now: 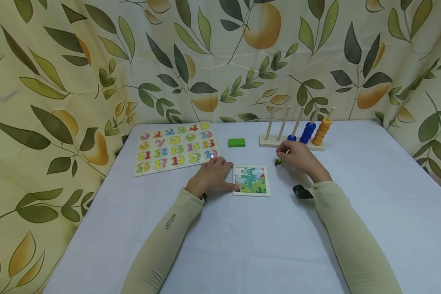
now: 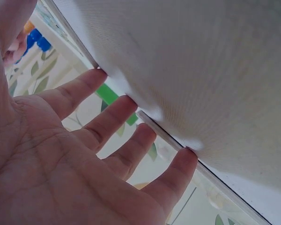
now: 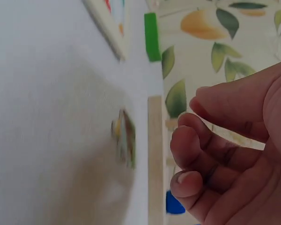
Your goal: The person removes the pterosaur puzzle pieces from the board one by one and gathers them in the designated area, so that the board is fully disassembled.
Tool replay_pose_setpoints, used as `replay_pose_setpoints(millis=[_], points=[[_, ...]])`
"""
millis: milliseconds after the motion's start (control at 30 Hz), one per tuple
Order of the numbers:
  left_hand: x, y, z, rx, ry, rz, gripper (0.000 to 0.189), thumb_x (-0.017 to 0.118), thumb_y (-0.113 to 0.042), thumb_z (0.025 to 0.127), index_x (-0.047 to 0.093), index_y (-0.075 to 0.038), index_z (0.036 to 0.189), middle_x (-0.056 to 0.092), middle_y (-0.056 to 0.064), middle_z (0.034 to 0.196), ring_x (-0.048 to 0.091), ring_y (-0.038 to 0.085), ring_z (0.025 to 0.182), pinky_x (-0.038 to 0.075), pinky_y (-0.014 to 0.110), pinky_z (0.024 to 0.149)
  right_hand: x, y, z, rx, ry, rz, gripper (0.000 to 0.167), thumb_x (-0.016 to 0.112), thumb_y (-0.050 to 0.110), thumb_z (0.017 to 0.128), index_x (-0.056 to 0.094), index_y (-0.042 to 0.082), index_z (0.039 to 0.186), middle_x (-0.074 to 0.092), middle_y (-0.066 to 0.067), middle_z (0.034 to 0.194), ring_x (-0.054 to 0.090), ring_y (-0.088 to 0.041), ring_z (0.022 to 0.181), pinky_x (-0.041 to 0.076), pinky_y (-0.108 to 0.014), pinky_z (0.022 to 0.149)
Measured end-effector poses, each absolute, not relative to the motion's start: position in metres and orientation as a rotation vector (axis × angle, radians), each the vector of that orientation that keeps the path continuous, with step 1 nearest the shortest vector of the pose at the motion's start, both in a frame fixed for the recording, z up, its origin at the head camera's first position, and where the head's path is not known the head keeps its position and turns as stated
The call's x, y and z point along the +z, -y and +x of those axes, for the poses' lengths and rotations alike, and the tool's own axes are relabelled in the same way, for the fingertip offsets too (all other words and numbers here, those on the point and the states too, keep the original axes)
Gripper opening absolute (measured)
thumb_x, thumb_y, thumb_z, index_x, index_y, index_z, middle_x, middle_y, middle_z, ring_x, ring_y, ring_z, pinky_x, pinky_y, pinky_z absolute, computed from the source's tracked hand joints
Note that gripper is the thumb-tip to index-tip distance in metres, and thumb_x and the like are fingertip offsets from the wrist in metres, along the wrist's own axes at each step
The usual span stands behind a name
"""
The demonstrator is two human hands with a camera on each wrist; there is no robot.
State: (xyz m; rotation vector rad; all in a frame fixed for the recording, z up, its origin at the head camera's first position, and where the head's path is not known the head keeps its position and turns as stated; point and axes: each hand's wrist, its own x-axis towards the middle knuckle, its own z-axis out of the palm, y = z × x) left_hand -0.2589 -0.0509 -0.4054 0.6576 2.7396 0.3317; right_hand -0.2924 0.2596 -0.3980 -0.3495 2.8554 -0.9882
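A white-framed dinosaur jigsaw puzzle (image 1: 251, 179) lies flat on the table between the hands. The left hand (image 1: 214, 175) is spread at its left, thumb tip on the frame's left edge and the other fingertips down by the number board's lower right corner. Over a small pile of multicoloured puzzle pieces (image 1: 278, 162) hovers the right hand (image 1: 297, 157), its fingers loosely bent. The right wrist view has the thumb and fingertips (image 3: 185, 140) close together with nothing visible between them; the pieces (image 3: 125, 140) sit apart from them on the tablecloth.
A number board (image 1: 174, 149) lies at the back left. Behind the puzzle is a green block (image 1: 237, 142). A wooden peg stand (image 1: 268, 141) with blue and orange beads stands at the back right, just beyond the right hand. A patterned curtain (image 1: 228, 61) hangs behind the table.
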Motion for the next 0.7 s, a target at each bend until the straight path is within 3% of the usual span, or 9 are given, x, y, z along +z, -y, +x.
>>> replay_pose_setpoints(millis=[233, 533, 700], points=[[-0.408, 0.051, -0.261, 0.322, -2.738, 0.651, 0.088, 0.075, -0.062, 0.095, 0.043, -0.019, 0.165, 0.037, 0.010, 0.166, 0.030, 0.032, 0.154, 0.026, 0.056, 0.126, -0.387, -0.227, -0.286, -0.969, -2.816, -0.618, 0.021, 0.067, 0.006, 0.104, 0.072, -0.003, 0.122, 0.069, -0.015, 0.108, 0.061, -0.032, 0.097, 0.053, -0.042, 0.081], [-0.406, 0.051, -0.261, 0.305, -2.734, 0.660, 0.089, 0.075, -0.063, 0.095, 0.043, -0.018, 0.165, 0.038, 0.012, 0.165, 0.031, 0.033, 0.153, 0.027, 0.058, 0.125, -0.394, -0.192, -0.276, -0.896, -2.657, -0.804, 0.035, 0.073, 0.006, 0.098, 0.071, 0.002, 0.133, 0.060, -0.021, 0.133, 0.054, -0.040, 0.125, 0.045, -0.062, 0.108], [-0.405, 0.051, -0.261, 0.294, -2.740, 0.667, 0.087, 0.074, -0.062, 0.096, 0.044, -0.018, 0.165, 0.039, 0.012, 0.164, 0.031, 0.034, 0.153, 0.028, 0.058, 0.124, -0.404, -0.181, -0.275, -0.809, -2.672, -0.824, 0.033, 0.073, 0.005, 0.098, 0.074, 0.005, 0.131, 0.059, -0.023, 0.134, 0.049, -0.042, 0.127, 0.044, -0.061, 0.106]])
